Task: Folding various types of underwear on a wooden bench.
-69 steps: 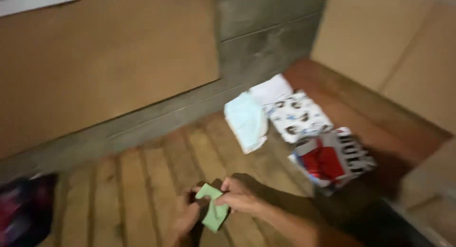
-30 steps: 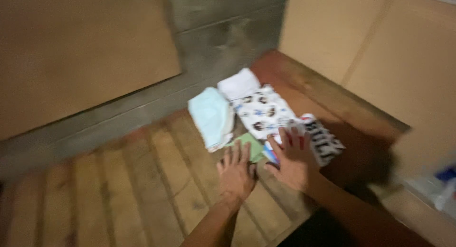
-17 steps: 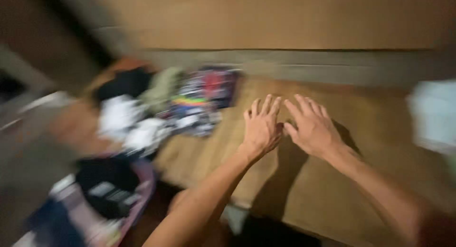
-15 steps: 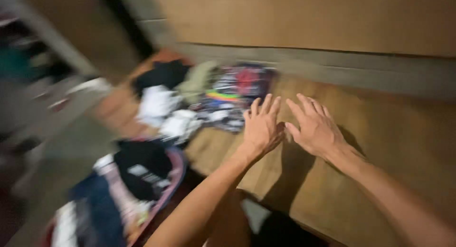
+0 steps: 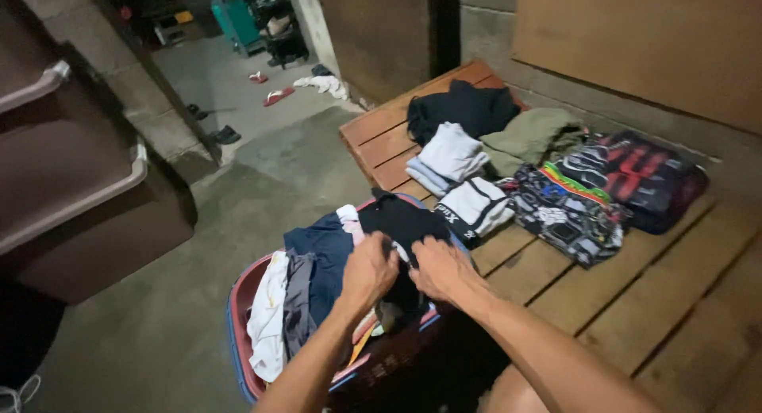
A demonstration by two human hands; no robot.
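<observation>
Hands meet over a red laundry basket [image 5: 238,318]: left hand [image 5: 367,268] and right hand [image 5: 441,270] both pinch a black garment [image 5: 402,222] lying on the heaped clothes (basket at seven o'clock of the wooden platform [image 5: 635,302]), folded clothes [image 5: 468,179] at one o'clock.

Dim room — grey concrete floor [image 5: 262,171], block wall [image 5: 508,48] faced with brown board [image 5: 651,40], slatted wooden surface [image 5: 635,302], sandals [image 5: 274,96] lying by the doorway.
</observation>
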